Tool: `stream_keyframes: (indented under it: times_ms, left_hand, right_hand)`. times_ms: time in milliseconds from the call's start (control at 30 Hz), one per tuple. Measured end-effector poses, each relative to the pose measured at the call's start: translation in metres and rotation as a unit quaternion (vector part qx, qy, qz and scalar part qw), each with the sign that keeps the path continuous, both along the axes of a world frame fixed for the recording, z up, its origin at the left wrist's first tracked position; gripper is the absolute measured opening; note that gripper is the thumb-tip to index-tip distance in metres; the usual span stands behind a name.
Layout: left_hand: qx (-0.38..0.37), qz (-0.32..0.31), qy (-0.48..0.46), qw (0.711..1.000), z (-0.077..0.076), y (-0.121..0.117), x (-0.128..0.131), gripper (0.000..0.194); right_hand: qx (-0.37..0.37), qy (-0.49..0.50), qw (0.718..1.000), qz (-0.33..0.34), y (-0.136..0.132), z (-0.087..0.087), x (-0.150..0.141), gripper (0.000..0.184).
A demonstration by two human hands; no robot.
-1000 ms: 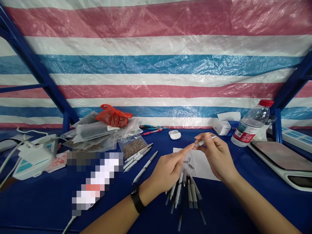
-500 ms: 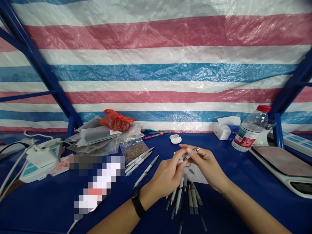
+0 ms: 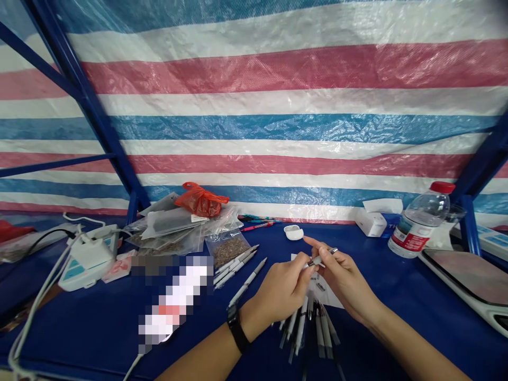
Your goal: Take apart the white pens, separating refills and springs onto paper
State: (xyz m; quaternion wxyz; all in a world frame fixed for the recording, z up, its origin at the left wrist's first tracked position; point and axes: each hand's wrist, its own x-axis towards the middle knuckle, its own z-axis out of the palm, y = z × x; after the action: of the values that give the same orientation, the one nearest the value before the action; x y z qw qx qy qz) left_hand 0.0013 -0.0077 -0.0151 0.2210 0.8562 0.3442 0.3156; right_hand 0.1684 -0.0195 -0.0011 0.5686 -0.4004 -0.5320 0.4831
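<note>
In the head view, a silver-tipped pen [image 3: 317, 260] is held slantwise between both hands above the table. My left hand [image 3: 286, 283] is closed around its lower left end, which the fingers mostly hide. With thumb and fingers, my right hand [image 3: 344, 272] grips the upper part, its index finger reaching past the pen. Beneath the hands lie a white sheet of paper [image 3: 331, 300] and several pens in clear sleeves [image 3: 302, 323]. More white pens [image 3: 248, 282] lie to the left of my left hand.
A white earbud case [image 3: 294, 233] stands beyond the hands. Plastic bags [image 3: 170, 226], a red bag [image 3: 201, 201] and a power strip [image 3: 89, 264] occupy the left. At the right are a bottle [image 3: 423, 222], a small box [image 3: 371, 222] and a scale [image 3: 468, 278].
The view has turned slightly left, so everything appears farther right and a little lower. Both hands still hold the pen, with little visible change in grip.
</note>
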Motion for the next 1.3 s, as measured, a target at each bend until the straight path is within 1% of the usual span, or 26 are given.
stream_keyframes:
  times_ms: [133, 233, 300, 433, 533, 600, 633, 700, 733, 767, 833, 967, 1033, 1100, 1200, 1300]
  left_hand:
    - [-0.014, 0.003, -0.009, 1.000, -0.002, -0.001, 0.001, 0.023]
    - [0.000, 0.020, 0.012, 1.000, -0.004, 0.001, 0.000, 0.023]
    - [0.009, 0.023, 0.031, 0.999, -0.005, 0.001, -0.001, 0.023]
    - [0.006, 0.010, 0.052, 0.999, -0.003, 0.001, -0.004, 0.021]
    - [0.012, 0.015, 0.062, 0.998, -0.003, 0.001, -0.005, 0.023]
    - [0.032, 0.018, 0.076, 0.996, -0.003, 0.000, -0.003, 0.023]
    - [0.046, 0.015, 0.086, 0.995, -0.004, -0.001, -0.002, 0.022]
    - [0.076, 0.003, 0.104, 0.992, -0.005, -0.002, 0.000, 0.021]
    - [0.087, -0.001, 0.112, 0.990, -0.004, -0.002, 0.002, 0.021]
    - [0.093, -0.002, 0.116, 0.989, -0.004, -0.003, 0.002, 0.020]
    - [0.094, 0.009, 0.115, 0.989, -0.003, -0.003, 0.002, 0.021]
    - [0.078, 0.041, 0.083, 0.993, -0.001, 0.000, -0.002, 0.022]
    - [0.073, 0.057, 0.070, 0.993, -0.002, 0.002, -0.005, 0.023]
    - [0.076, 0.067, 0.072, 0.992, -0.002, 0.003, -0.007, 0.024]
    - [0.084, 0.055, 0.094, 0.990, -0.003, 0.002, -0.007, 0.024]
    - [0.085, 0.034, 0.117, 0.989, -0.002, 0.002, -0.005, 0.024]
  right_hand:
    - [0.003, -0.021, 1.000, -0.022, 0.002, -0.002, 0.003, 0.050]
    - [-0.006, -0.038, 0.998, -0.051, 0.004, -0.003, 0.005, 0.046]
    - [-0.012, -0.029, 0.998, -0.049, 0.004, -0.003, 0.007, 0.044]
    - [-0.023, -0.015, 0.999, -0.020, 0.005, 0.001, 0.008, 0.044]
    - [-0.008, -0.021, 0.999, -0.025, 0.005, 0.005, 0.006, 0.041]
    - [0.022, -0.047, 0.997, -0.062, 0.004, 0.005, 0.005, 0.038]
    - [0.043, -0.066, 0.993, -0.092, 0.003, 0.004, 0.004, 0.040]
    - [0.082, -0.110, 0.979, -0.152, 0.002, 0.003, 0.003, 0.057]
    - [0.094, -0.131, 0.972, -0.169, 0.001, 0.003, 0.003, 0.065]
    - [0.098, -0.149, 0.969, -0.171, 0.001, 0.003, 0.004, 0.068]
    - [0.093, -0.167, 0.971, -0.145, 0.000, 0.007, 0.005, 0.063]
    - [0.089, -0.130, 0.982, -0.108, 0.001, 0.016, 0.009, 0.050]
    - [0.094, -0.115, 0.985, -0.091, 0.001, 0.017, 0.009, 0.046]
    - [0.099, -0.116, 0.985, -0.081, 0.001, 0.015, 0.008, 0.045]
    - [0.103, -0.151, 0.977, -0.109, 0.001, 0.009, 0.007, 0.050]
    - [0.119, -0.214, 0.956, -0.161, 0.000, 0.007, 0.009, 0.065]
